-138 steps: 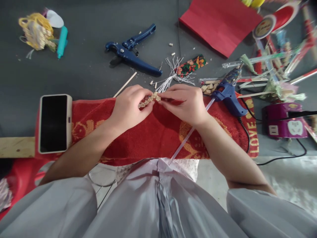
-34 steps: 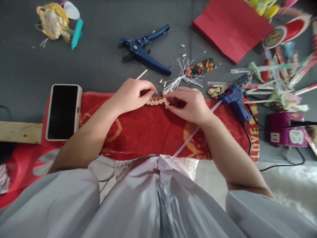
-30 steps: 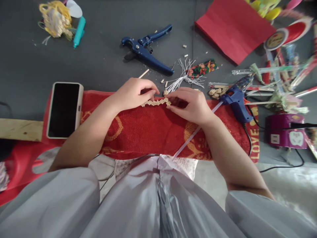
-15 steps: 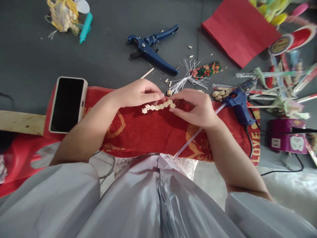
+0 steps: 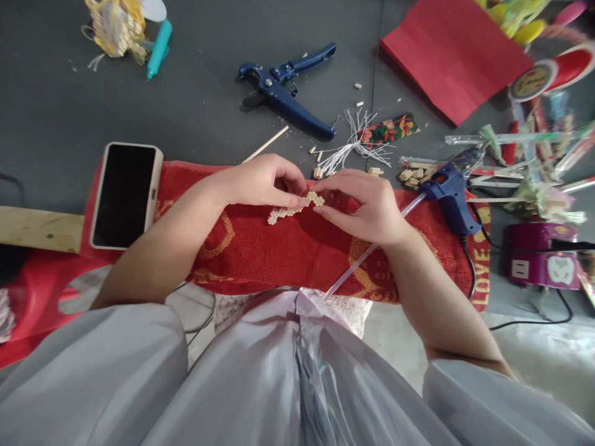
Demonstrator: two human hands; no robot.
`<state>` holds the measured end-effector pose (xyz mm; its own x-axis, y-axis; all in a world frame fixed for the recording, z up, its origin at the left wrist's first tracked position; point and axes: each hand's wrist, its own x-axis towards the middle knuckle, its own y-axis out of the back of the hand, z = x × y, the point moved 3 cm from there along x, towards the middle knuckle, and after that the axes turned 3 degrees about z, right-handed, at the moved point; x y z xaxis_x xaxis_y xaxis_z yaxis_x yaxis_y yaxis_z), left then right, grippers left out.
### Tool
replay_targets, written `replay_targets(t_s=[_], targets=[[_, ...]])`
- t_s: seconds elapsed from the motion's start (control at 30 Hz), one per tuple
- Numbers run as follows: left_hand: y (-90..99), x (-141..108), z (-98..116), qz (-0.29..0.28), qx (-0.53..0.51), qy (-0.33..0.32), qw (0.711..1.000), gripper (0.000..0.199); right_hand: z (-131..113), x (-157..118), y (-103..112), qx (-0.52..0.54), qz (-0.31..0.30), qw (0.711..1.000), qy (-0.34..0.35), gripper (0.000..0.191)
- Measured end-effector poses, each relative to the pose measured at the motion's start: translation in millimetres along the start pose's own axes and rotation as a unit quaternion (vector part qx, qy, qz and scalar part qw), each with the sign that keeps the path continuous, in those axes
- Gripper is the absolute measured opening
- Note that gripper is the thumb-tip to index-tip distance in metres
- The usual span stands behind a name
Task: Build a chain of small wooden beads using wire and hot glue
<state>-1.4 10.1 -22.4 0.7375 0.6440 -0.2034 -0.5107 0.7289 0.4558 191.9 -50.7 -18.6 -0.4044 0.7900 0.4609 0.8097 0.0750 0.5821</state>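
Note:
A narrow wavy strip of small pale cut-stick pieces [image 5: 285,214] is held just above a red towel [image 5: 279,260]. My left hand [image 5: 269,181] pinches it near its middle, thumb in front and the other fingers curled behind. At the strip's right end, my right hand [image 5: 365,201] has its thumb and bent forefinger closed around the tip; the exact contact is partly hidden. The strip's left end hangs free below my left thumb.
Beyond the hands lie a blue cutter [image 5: 288,93], white wires [image 5: 346,148] and a thin stick [image 5: 264,145]. A blue glue gun [image 5: 449,192] rests at right, its glue stick under my right forearm. A phone [image 5: 124,195] lies left; red paper [image 5: 458,56] lies far right.
My left thumb has shifted right along the strip, covering more of its middle. The strip's left end has dipped and its right end has bent into a tighter arch. Both hands stay close together.

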Motion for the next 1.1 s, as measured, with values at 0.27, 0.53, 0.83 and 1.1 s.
replay_targets(t_s=[0.27,0.53,0.83,1.1], targets=[[3.6,2,0,0.024,0.007,0.012,1.000,0.020,1,-1,2,-0.019,0.027,0.999,-0.022,0.014],[7.9,3,3,0.031,-0.048,0.071,0.996,0.022,6,-2,1,-0.007,0.040,0.997,-0.061,0.008],[7.7,3,4,0.030,-0.126,0.109,0.986,0.017,10,-3,0,0.009,0.037,0.996,-0.078,0.008],[6.3,4,2,0.049,-0.153,0.109,0.981,0.014,13,-3,0,0.001,0.037,0.996,-0.087,0.008]])
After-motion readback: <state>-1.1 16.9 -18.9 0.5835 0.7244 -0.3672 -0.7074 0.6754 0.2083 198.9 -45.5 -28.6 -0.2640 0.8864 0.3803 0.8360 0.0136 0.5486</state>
